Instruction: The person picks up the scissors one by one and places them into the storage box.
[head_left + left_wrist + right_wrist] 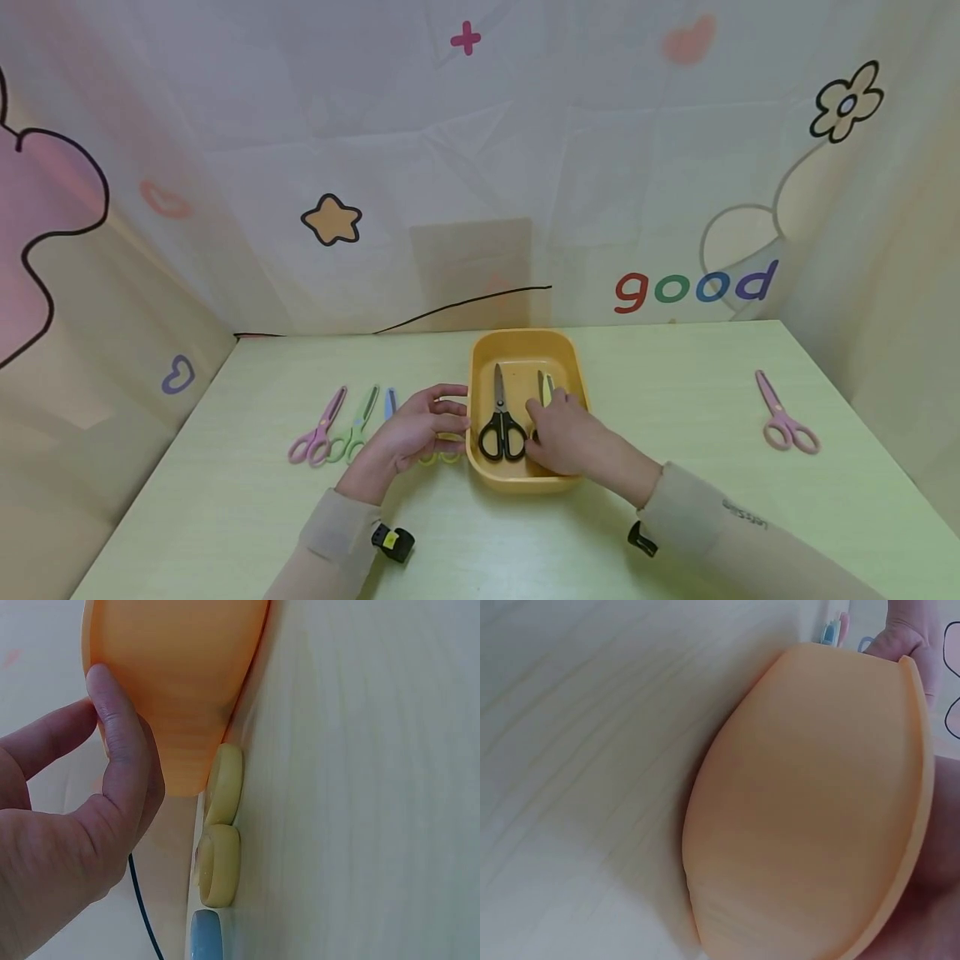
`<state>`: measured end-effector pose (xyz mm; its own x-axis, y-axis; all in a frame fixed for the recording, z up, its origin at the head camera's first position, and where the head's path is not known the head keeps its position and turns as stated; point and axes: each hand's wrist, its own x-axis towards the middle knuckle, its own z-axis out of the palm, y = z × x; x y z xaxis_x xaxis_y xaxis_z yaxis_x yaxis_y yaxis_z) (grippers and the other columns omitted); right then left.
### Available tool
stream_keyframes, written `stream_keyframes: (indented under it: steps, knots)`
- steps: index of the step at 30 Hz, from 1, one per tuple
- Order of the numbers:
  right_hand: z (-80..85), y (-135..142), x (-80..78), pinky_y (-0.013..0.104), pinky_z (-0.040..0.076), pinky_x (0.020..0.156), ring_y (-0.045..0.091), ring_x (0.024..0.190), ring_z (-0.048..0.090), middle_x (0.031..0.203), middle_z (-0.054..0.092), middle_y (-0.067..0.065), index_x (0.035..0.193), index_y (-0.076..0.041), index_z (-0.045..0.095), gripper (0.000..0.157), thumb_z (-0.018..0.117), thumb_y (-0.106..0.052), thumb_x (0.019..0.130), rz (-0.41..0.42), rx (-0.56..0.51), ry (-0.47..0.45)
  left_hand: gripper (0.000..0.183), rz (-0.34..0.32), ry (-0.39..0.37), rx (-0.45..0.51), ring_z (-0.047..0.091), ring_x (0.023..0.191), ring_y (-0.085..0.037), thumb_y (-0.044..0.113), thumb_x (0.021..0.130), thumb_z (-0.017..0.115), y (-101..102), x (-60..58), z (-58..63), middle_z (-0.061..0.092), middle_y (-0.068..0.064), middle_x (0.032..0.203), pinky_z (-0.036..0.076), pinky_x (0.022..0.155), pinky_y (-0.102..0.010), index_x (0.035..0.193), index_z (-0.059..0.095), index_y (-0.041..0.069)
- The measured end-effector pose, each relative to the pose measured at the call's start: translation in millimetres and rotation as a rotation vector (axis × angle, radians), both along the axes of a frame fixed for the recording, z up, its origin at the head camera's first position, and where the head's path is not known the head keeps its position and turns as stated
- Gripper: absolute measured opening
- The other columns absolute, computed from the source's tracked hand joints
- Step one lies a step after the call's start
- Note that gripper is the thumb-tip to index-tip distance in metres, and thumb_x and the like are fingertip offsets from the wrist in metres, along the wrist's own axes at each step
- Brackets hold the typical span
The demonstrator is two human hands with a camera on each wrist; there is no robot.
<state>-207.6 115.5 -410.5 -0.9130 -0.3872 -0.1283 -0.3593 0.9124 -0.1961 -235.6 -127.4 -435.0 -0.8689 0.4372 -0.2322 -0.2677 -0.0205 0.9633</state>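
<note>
My left hand (423, 427) is at the left side of a yellow-orange tray (527, 483), its fairly straight fingers touching the outer wall near the rim. Inside the tray lies a pair of black-handled scissors (500, 433), blades pointing away. My right hand (566, 437) reaches into the right half of the tray with bent fingers, over a dark narrow blade (540, 383) and a yellow-green blade (549, 387). A bit of black handle shows between its thumb and forefinger. The palm hides the rest, so I cannot tell whether the fingers grip anything.
Left of the tray lie pink scissors (321, 433), green scissors (358, 429), blue scissors (391, 402) and yellow scissors (225, 859), partly behind my left hand. Another pink pair (783, 421) lies far right on the pale table (675, 375). A printed curtain (480, 167) hangs behind.
</note>
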Motion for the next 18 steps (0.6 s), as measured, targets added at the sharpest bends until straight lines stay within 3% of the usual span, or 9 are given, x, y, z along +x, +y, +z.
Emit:
stream_keyframes:
  steps: [8, 18]
  knots:
    - [-2.5, -1.1, 1.4, 0.049, 0.055, 0.072, 0.039, 0.092, 0.056, 0.097, 0.054, 0.026, 0.113, -0.001, 0.059, 0.033, 0.071, -0.026, 0.096, 0.009, 0.004, 0.015, 0.059, 0.007, -0.007, -0.002, 0.063, 0.088, -0.020, -0.007, 0.096, 0.063, 0.7, 0.3, 0.2, 0.056, -0.013, 0.110, 0.062, 0.074, -0.033, 0.149, 0.038, -0.004]
    - [1.2, -0.7, 7.4, 0.050, 0.057, 0.075, 0.042, 0.099, 0.057, 0.111, 0.055, 0.031, 0.122, 0.005, 0.059, 0.042, 0.071, -0.028, 0.097, 0.002, -0.005, 0.045, 0.059, 0.004, -0.010, 0.002, 0.064, 0.090, -0.020, -0.007, 0.097, 0.063, 0.9, 1.5, 1.4, 0.055, -0.020, 0.117, 0.062, 0.074, -0.033, 0.150, 0.038, -0.003]
